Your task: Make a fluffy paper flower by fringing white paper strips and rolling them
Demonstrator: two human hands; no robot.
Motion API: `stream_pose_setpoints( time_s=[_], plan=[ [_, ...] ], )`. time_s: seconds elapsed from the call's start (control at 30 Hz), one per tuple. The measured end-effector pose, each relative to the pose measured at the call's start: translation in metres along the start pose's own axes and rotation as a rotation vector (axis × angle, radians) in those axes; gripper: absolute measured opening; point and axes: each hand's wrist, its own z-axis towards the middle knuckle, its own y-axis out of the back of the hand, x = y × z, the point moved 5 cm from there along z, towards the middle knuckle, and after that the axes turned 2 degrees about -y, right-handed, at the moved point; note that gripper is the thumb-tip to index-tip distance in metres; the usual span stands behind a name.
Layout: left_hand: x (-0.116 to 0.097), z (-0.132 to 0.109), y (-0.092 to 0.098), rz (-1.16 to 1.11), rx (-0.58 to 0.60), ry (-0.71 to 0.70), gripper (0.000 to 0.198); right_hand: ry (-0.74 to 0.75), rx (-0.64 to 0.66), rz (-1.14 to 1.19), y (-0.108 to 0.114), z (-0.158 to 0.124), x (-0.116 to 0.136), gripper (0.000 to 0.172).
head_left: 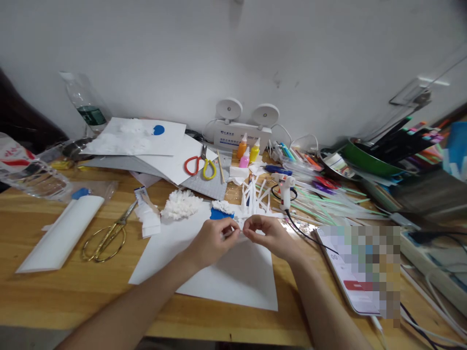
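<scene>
Above a white sheet of paper (233,277), my left hand (215,240) and my right hand (268,236) meet with their fingertips pinched close together. A small white piece, perhaps paper, shows partly between the left fingers; the fingers cover most of it. What the right fingertips pinch is too small and hidden to make out. Just beyond the hands are a blue piece topped with white curls (221,211) and a larger clump of curled white pieces (181,204). A pile of white paper strips (255,197) lies behind the right hand.
Gold-handled scissors (105,240) and a rolled white sheet (62,236) lie left. Red-and-yellow-handled scissors (200,165) rest behind. A white glue gun (285,189) stands right, its cord running toward a phone (350,277). Small paint bottles (244,158) and a power strip (438,262) are also there.
</scene>
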Motion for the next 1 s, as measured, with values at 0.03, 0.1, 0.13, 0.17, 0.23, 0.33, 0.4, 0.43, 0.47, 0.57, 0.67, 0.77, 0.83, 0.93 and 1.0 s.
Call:
stream_pose_setpoints(
  time_s=[0.03, 0.1, 0.13, 0.17, 0.23, 0.33, 0.4, 0.43, 0.47, 0.57, 0.67, 0.77, 0.83, 0.93, 1.0],
  plan=[
    [0.000, 0.000, 0.001, 0.010, -0.013, -0.001, 0.014, 0.001, 0.001, 0.000, 0.000, 0.000, 0.000, 0.017],
    [0.001, 0.001, 0.002, 0.017, -0.024, 0.004, 0.014, 0.007, -0.001, 0.005, -0.001, 0.001, 0.000, 0.017],
    [0.001, 0.001, 0.002, 0.018, -0.026, 0.007, 0.015, 0.009, -0.002, 0.007, -0.002, 0.001, -0.001, 0.017],
    [0.001, 0.001, 0.002, 0.018, -0.028, 0.009, 0.015, 0.011, -0.003, 0.011, -0.002, 0.001, -0.001, 0.016],
    [0.001, 0.001, 0.002, 0.021, -0.027, 0.007, 0.015, 0.010, -0.007, 0.015, -0.002, 0.001, -0.002, 0.016],
    [0.000, 0.001, 0.003, 0.031, -0.034, -0.010, 0.015, 0.011, -0.013, 0.018, -0.003, 0.001, -0.002, 0.017],
    [-0.001, 0.001, 0.003, 0.040, -0.037, -0.015, 0.014, 0.012, -0.010, 0.021, -0.003, 0.001, -0.001, 0.017],
    [-0.001, 0.001, 0.003, 0.045, -0.038, -0.016, 0.014, 0.011, -0.008, 0.026, -0.004, 0.001, -0.001, 0.018],
    [-0.001, 0.001, 0.003, 0.047, -0.037, -0.016, 0.013, 0.009, -0.006, 0.031, -0.005, 0.001, -0.001, 0.018],
    [-0.001, 0.001, 0.003, 0.040, -0.045, -0.018, 0.012, 0.004, -0.001, 0.050, -0.007, 0.001, 0.000, 0.018],
    [-0.001, 0.002, 0.003, -0.007, -0.055, -0.022, 0.013, 0.006, 0.005, 0.073, -0.008, 0.002, 0.000, 0.018],
    [-0.002, 0.002, 0.003, -0.061, -0.045, -0.008, 0.014, 0.008, -0.013, 0.096, -0.007, 0.002, 0.000, 0.019],
    [-0.002, 0.002, 0.003, -0.078, -0.034, 0.012, 0.015, 0.008, -0.029, 0.111, -0.005, 0.003, 0.000, 0.021],
    [-0.002, 0.001, 0.004, -0.103, -0.030, 0.052, 0.018, -0.005, -0.045, 0.158, -0.001, 0.003, -0.001, 0.022],
    [0.000, 0.000, 0.004, -0.159, -0.027, 0.084, 0.022, -0.013, -0.068, 0.212, 0.004, 0.003, -0.003, 0.023]
  ],
)
